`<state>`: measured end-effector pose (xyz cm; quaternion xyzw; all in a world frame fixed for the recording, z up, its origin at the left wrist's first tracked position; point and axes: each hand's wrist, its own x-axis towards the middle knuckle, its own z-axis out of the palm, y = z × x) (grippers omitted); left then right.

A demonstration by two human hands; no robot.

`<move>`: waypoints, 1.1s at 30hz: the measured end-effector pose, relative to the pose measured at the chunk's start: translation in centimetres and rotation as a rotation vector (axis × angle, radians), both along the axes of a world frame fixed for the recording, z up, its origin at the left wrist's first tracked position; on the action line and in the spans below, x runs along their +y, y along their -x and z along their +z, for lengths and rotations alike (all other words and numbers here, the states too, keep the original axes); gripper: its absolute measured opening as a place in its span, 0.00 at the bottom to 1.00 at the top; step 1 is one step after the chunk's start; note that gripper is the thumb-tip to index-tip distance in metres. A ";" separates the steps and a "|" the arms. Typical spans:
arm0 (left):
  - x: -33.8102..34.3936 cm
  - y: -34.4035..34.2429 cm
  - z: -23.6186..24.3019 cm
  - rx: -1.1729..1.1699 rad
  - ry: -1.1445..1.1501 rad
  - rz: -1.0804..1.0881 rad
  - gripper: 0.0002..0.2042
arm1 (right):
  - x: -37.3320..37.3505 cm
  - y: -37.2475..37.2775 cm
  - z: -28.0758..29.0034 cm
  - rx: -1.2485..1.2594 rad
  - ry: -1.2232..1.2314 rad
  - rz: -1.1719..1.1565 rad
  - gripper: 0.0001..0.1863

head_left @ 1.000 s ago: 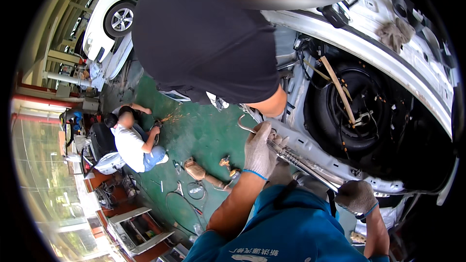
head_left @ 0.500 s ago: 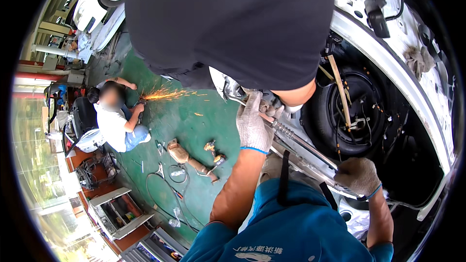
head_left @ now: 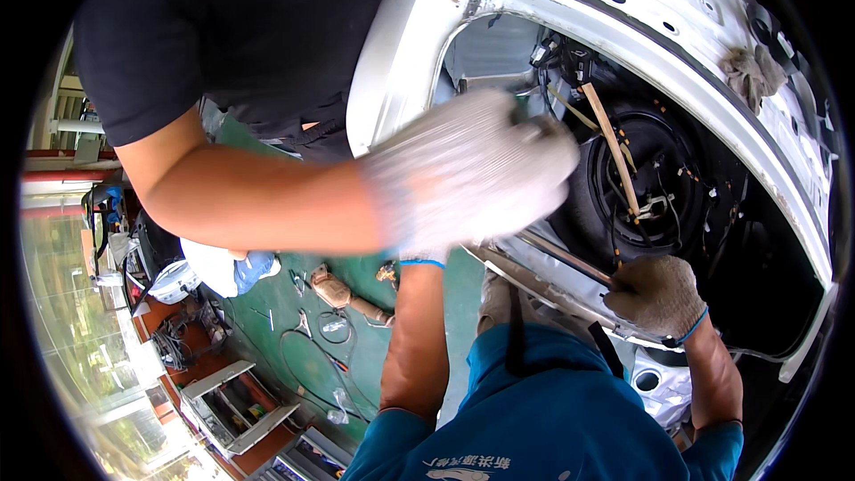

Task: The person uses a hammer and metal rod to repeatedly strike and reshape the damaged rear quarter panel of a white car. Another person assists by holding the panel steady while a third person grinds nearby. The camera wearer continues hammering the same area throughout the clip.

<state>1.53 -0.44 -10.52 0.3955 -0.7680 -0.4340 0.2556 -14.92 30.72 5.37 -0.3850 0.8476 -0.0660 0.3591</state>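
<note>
Right of centre, the right hand (head_left: 657, 294) grips a metal rod (head_left: 566, 256) slanting up toward mid-frame; a co-worker's gloved hand (head_left: 481, 169) mostly hides the left hand (head_left: 425, 255), whose finger state I cannot tell

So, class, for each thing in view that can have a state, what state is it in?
Right hand: gloved, closed around the metal bar
Left hand: mostly hidden; grip can't be told
Metal bar: gripped at one end, other end hidden
Co-worker's hand: gloved, blurred
Car boot: open
Wooden stick: unheld, slanted inside the boot
Rag: crumpled
Drill: on the floor, partly hidden
</note>
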 end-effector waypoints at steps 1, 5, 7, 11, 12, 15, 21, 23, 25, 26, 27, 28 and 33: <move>1.1 2.2 4.4 0.197 -0.407 0.131 0.17 | 0.4 0.3 -0.2 0.007 0.013 -0.012 0.17; 2.3 4.4 8.0 0.557 -0.817 0.262 0.10 | 0.4 0.6 -0.2 -0.050 -0.016 -0.035 0.17; 2.0 4.4 7.4 0.594 -0.848 0.242 0.08 | 0.3 1.0 0.0 -0.104 -0.053 -0.026 0.17; 2.3 4.9 8.5 0.624 -0.888 0.291 0.06 | 0.3 1.9 0.7 -0.160 -0.034 0.030 0.18; 2.5 5.0 8.7 0.646 -0.903 0.276 0.06 | 0.4 2.2 1.0 -0.164 -0.019 0.037 0.18; 2.8 5.6 8.8 0.732 -0.994 0.426 0.07 | 0.7 3.2 1.4 -0.153 0.053 0.150 0.18; 3.5 7.3 8.9 0.879 -0.993 0.457 0.07 | 0.0 5.0 3.0 -0.147 -0.015 0.097 0.17; 4.2 8.1 9.0 0.943 -1.003 0.472 0.08 | -0.1 5.5 2.8 -0.112 -0.023 0.123 0.17; 4.6 8.8 9.2 0.983 -1.000 0.490 0.09 | -0.1 6.0 2.6 -0.090 -0.022 0.159 0.17; 4.7 8.9 9.2 0.992 -0.987 0.505 0.10 | -0.2 6.1 2.5 -0.083 -0.006 0.164 0.17; 4.7 9.0 9.3 1.001 -0.974 0.520 0.10 | -0.3 6.1 2.5 -0.077 0.010 0.169 0.17; 4.7 9.2 9.0 1.007 -0.972 0.539 0.10 | -0.3 6.2 2.3 -0.072 0.027 0.170 0.17; 4.4 9.9 9.2 0.959 -0.899 0.656 0.11 | -0.7 7.2 1.9 -0.100 -0.004 0.183 0.18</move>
